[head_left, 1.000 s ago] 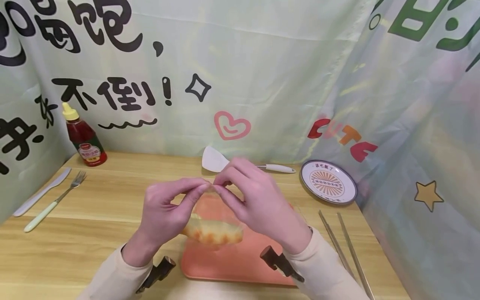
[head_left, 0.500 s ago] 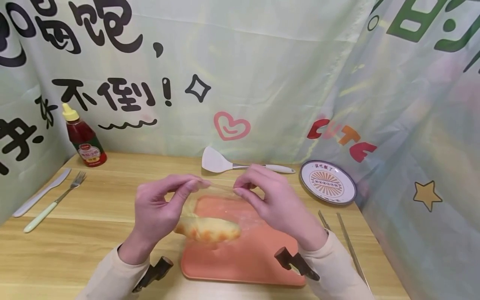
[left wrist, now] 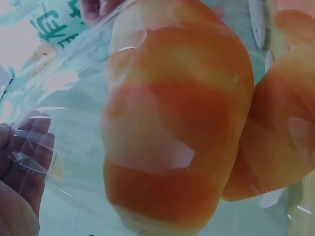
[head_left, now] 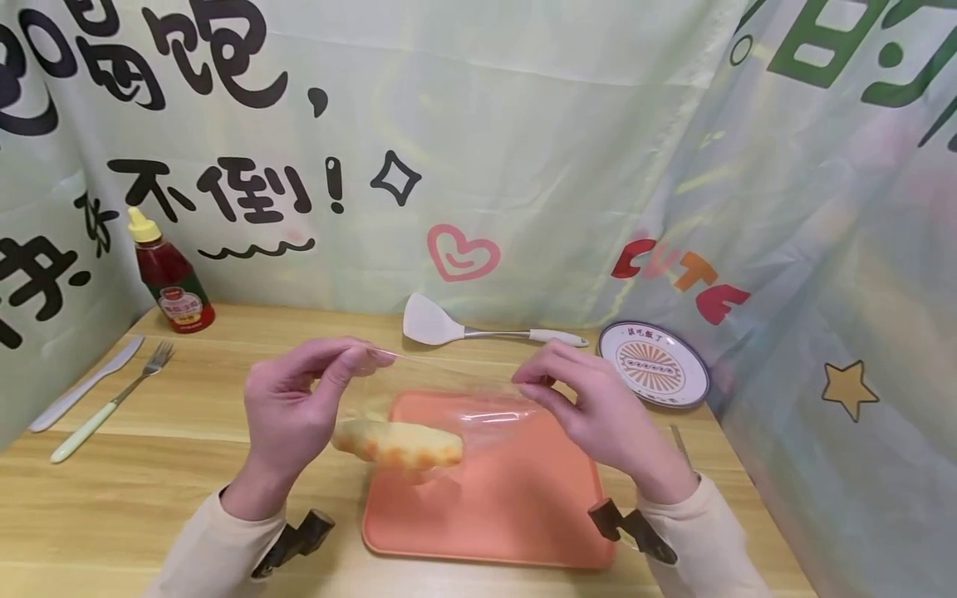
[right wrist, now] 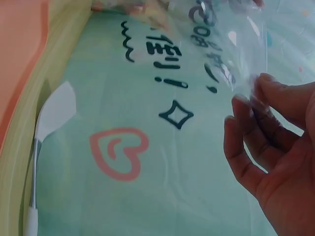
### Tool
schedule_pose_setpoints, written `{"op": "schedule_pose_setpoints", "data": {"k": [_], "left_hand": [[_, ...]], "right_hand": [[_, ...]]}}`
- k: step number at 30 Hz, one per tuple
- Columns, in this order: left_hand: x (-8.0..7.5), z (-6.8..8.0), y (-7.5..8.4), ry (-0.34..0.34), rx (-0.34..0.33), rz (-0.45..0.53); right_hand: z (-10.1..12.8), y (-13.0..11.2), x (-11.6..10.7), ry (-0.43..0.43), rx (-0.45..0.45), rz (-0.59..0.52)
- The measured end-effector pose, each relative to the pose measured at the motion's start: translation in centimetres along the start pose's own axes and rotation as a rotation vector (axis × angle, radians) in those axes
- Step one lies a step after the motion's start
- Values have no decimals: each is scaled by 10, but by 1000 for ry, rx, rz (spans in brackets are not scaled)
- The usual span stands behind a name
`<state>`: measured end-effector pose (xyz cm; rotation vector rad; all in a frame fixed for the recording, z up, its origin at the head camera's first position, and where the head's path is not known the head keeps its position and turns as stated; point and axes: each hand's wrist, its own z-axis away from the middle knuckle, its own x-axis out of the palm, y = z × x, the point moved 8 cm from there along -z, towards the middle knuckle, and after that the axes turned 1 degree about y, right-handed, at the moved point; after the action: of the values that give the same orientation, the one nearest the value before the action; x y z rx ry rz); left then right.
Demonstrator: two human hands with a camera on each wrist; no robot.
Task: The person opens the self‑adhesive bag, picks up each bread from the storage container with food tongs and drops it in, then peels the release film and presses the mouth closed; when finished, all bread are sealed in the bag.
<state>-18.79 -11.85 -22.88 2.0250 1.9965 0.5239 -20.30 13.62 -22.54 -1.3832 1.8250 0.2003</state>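
Note:
Both hands stretch the top edge of a clear plastic bag (head_left: 486,415) between them, above an orange tray (head_left: 493,507). My left hand (head_left: 299,407) pinches the bag's left corner between thumb and forefinger. At the other corner, my right hand (head_left: 598,407) pinches the film with thumb and fingertips; the right wrist view shows this hand (right wrist: 275,132) at the bag's edge. Inside hangs a golden-brown bread roll (head_left: 399,444), over the tray's left side. In the left wrist view the bread (left wrist: 172,118) fills the middle behind shiny film, with another browned piece of bread (left wrist: 280,123) to its right.
A white spatula (head_left: 434,321) lies behind the tray, with a patterned plate (head_left: 654,365) leaning at the back right. At left are a sauce bottle (head_left: 175,282), a fork (head_left: 112,407) and a knife (head_left: 85,386). Metal chopsticks (head_left: 680,444) show partly behind the right arm.
The hands started with fingertips together and have drawn apart, the right hand to the right, the left to the left. The bag's top edge is spread wide, and the bread has shifted left.

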Motion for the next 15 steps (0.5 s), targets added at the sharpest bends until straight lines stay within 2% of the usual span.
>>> {"op": "schedule_pose_setpoints", "data": {"k": [5,10,15], "left_hand": [[-4,0,-2,22,-9,62],[-5,0,-3,25,-9,61],[-4,1,-3,24,-12,85]], "right_hand": [[9,8,-6,1,35,9],[13,13,-11,6,93,52],[16,16,-13,21,94,30]]}}
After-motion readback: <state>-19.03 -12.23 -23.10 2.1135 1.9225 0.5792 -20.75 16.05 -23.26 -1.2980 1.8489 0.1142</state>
